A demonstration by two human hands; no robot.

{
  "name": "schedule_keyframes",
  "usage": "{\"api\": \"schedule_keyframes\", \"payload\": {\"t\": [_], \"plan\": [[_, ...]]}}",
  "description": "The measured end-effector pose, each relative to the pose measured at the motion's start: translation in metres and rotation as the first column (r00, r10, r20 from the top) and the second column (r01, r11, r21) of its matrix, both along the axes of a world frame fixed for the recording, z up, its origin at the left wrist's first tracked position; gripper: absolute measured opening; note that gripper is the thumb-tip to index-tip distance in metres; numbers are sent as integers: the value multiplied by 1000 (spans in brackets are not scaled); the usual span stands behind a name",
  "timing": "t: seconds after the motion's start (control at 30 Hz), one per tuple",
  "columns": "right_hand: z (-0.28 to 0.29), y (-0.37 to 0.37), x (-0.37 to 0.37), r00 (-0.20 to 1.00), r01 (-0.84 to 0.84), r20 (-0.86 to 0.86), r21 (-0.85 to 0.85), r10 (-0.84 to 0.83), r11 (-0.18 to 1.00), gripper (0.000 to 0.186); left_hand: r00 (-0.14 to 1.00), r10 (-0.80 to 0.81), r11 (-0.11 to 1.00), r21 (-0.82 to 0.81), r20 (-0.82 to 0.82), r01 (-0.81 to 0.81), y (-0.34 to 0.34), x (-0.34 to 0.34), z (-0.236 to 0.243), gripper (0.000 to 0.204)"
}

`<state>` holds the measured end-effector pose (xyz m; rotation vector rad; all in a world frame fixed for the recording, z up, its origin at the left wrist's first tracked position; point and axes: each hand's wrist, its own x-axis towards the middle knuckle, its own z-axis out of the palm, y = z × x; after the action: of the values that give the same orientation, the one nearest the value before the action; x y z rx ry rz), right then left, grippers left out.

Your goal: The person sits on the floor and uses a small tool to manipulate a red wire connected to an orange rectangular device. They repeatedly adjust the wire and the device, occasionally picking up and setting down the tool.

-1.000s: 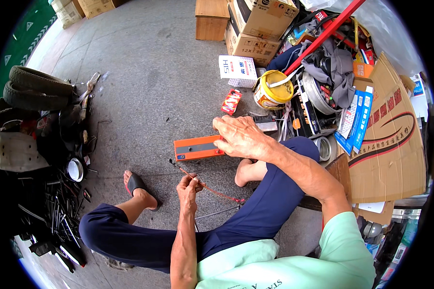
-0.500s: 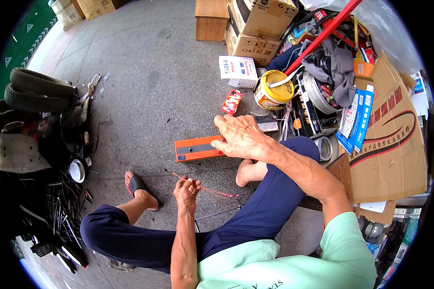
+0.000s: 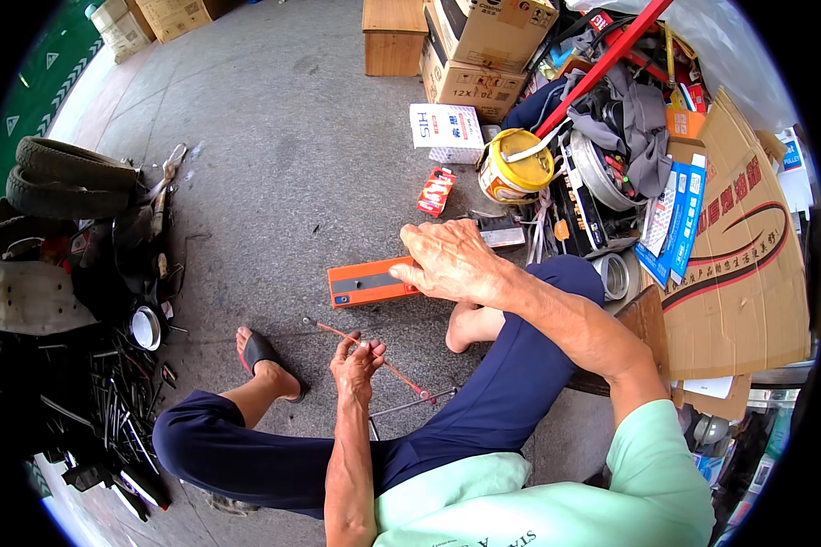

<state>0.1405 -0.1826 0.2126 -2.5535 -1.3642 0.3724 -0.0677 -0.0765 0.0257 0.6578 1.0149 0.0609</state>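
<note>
My left hand (image 3: 357, 363) is closed around a thin reddish rod (image 3: 397, 374) with a small ring-like piece at each end. The rod slants from upper left down to the right above my lap. My right hand (image 3: 454, 263) is over the right end of a long orange case (image 3: 360, 284) with a grey top strip, lying on the floor. Its thumb lies over the case, apart from the bent forefinger, and nothing shows between them. The undersides of the other fingers are hidden. Below the rod, a thin metal rod (image 3: 406, 404) shows beside my thigh.
A red-and-white small box (image 3: 436, 192), a yellow-lidded bucket (image 3: 516, 167) and a white box (image 3: 447, 133) stand beyond my right hand. Cardboard (image 3: 730, 264) leans at the right. Tyres (image 3: 73, 178) and a heap of dark metal parts (image 3: 109, 401) lie at the left.
The reddish rod has turned in my left hand and slants more steeply, its right end lower. My right hand stays over the orange case.
</note>
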Motion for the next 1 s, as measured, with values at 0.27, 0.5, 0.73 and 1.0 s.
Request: {"api": "schedule_keyframes", "payload": {"t": [0.27, 0.5, 0.73, 1.0], "plan": [[-10, -7, 3, 989, -118, 111, 167, 101, 979, 28, 998, 13, 1000, 18, -58, -12, 0, 0, 0, 39], [5, 0, 1, 1000, 30, 0, -12, -30, 999, 19, 996, -1, 999, 35, -90, 4, 0, -1, -1, 38], [-14, -9, 5, 990, -94, 119, 180, 74, 979, 18, 994, 49, 995, 95, -100, -39, -1, 4, 2, 34], [0, -4, 4, 999, -30, -32, 4, 30, 1000, 15, 994, 70, 991, 124, -79, -60, -1, 3, 6, 36]]}}
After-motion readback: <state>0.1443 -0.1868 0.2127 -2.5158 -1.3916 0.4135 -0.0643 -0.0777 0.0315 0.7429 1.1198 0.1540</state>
